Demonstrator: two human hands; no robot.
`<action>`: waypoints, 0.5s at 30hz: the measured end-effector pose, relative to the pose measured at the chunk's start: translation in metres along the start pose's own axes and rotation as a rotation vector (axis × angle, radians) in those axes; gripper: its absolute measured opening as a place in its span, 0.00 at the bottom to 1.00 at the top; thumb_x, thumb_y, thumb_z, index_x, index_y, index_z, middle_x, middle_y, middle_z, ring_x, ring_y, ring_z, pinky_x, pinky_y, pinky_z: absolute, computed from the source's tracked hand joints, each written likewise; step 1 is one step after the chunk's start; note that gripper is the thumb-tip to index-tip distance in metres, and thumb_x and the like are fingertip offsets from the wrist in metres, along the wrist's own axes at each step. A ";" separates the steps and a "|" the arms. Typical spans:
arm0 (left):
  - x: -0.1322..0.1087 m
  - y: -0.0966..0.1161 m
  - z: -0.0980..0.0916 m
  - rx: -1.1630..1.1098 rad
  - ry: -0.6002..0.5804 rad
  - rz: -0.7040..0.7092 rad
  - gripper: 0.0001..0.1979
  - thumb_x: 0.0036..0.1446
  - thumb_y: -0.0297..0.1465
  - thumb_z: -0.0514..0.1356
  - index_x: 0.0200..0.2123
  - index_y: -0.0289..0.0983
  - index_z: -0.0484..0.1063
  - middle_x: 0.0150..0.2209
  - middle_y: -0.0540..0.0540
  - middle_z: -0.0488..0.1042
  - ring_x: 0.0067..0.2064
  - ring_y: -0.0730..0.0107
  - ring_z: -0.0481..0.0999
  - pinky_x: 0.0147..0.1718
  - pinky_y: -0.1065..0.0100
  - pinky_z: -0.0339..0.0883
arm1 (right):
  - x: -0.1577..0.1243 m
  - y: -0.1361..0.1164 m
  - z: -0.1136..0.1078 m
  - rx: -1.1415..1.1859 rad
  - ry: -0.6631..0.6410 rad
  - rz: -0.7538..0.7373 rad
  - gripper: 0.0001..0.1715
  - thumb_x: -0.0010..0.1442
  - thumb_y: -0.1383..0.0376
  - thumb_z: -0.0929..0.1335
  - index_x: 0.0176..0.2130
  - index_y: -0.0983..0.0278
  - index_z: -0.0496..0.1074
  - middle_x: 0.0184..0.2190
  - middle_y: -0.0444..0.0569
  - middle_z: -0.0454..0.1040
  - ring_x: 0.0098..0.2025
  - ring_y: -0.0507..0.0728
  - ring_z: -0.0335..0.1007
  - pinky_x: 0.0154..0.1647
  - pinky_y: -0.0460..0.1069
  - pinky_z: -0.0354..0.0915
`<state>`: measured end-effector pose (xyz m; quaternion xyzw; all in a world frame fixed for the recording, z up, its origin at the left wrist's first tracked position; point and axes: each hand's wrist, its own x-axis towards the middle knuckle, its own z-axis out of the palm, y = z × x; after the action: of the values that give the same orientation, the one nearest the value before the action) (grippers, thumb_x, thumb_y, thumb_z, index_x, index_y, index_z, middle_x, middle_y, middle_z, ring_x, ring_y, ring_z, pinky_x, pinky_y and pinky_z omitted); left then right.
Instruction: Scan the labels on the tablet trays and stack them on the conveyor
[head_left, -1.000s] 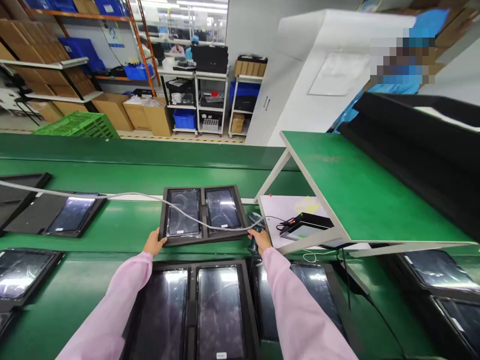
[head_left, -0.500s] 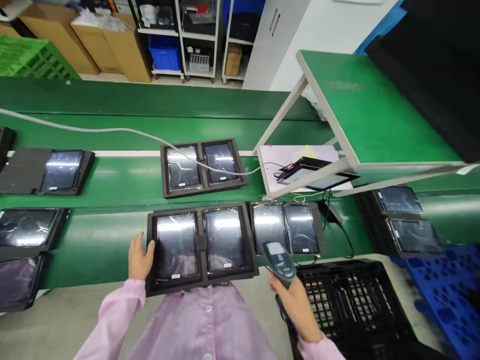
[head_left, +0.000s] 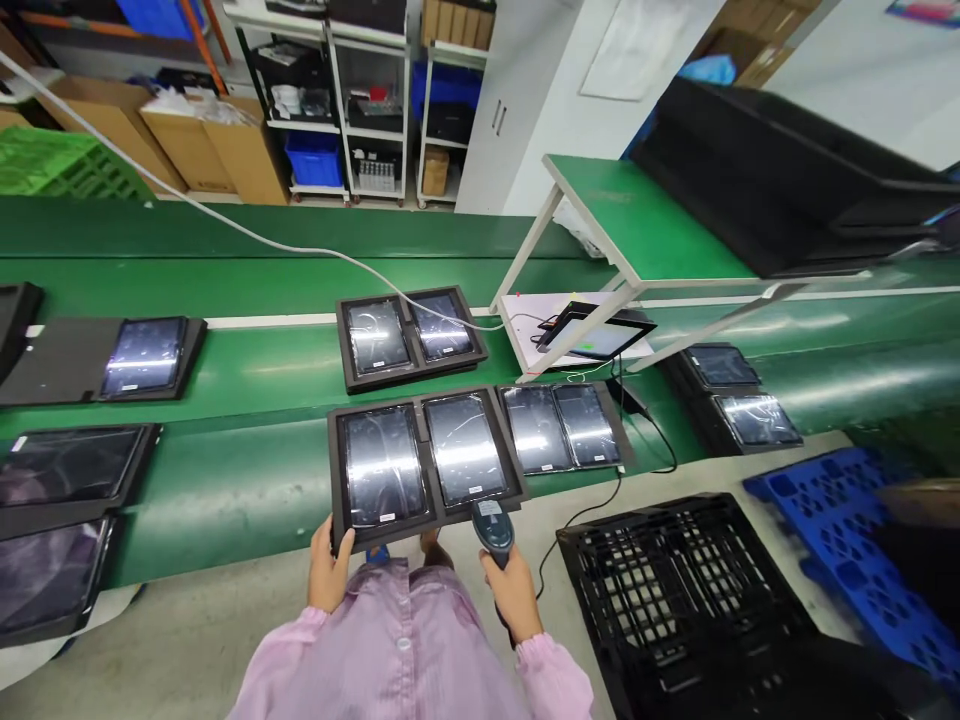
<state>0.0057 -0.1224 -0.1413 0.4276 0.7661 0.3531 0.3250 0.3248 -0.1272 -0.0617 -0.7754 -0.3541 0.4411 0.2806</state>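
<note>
My left hand grips the near left corner of a black foam tray, thumb and fingers at its edge. Two glossy dark screen panels lie side by side in that tray, the left panel and the right panel, each with a small white label at its lower edge. In my right hand is a handheld barcode scanner, its head at the tray's near right corner, below the right panel's label. Another tray with two panels sits against the right side of this one.
A green conveyor carries more panel trays, including one behind. A white cable hangs across the view. To the right stand a green-topped shelf with a tablet below, a black crate and a blue pallet.
My left hand has moved from beside the tray's left edge to its near left corner and closed there. The scanner has moved left, from in front of the neighbouring tray to this one.
</note>
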 end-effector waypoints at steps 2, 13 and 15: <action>0.002 -0.003 -0.003 -0.008 -0.017 0.017 0.36 0.60 0.54 0.54 0.62 0.36 0.64 0.60 0.33 0.65 0.65 0.47 0.63 0.64 0.48 0.58 | -0.001 0.003 0.005 0.027 0.009 -0.016 0.22 0.51 0.53 0.68 0.40 0.66 0.75 0.24 0.49 0.76 0.30 0.62 0.74 0.31 0.51 0.65; 0.008 -0.011 -0.010 -0.030 -0.068 0.062 0.39 0.59 0.53 0.54 0.64 0.30 0.61 0.61 0.31 0.64 0.66 0.48 0.61 0.68 0.48 0.52 | -0.005 0.012 0.019 -0.007 0.036 -0.040 0.22 0.51 0.51 0.65 0.39 0.64 0.71 0.21 0.46 0.74 0.24 0.60 0.70 0.29 0.52 0.62; 0.008 -0.012 -0.011 -0.026 -0.085 0.060 0.40 0.59 0.53 0.54 0.65 0.30 0.60 0.61 0.31 0.63 0.67 0.49 0.60 0.68 0.49 0.51 | -0.008 0.011 0.019 -0.012 0.046 -0.034 0.23 0.50 0.50 0.65 0.38 0.64 0.72 0.19 0.45 0.73 0.24 0.60 0.70 0.29 0.51 0.62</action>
<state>-0.0114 -0.1228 -0.1464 0.4610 0.7336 0.3542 0.3521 0.3087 -0.1380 -0.0748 -0.7808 -0.3632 0.4165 0.2915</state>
